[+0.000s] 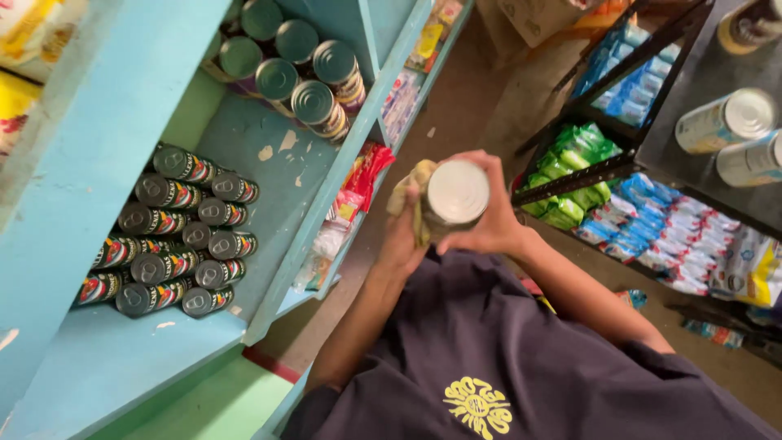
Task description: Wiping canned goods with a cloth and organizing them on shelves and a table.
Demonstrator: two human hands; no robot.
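Head view: right hand [489, 222] grasps a can [457, 192] around its side, mid-scene above the floor; left hand [405, 232] presses a cloth [417, 191] against it. Rigid, smooth metal, probably heavy and slippery; best gripped round the body.

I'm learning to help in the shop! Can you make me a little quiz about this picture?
1. True or false: the right hand holds a can.
2. What does the left hand press against the can? A) a cloth B) a spoon C) a brush
3. What colour is the shelf with the dark cans?

Key: 1. True. 2. A, a yellowish cloth. 3. Light blue.
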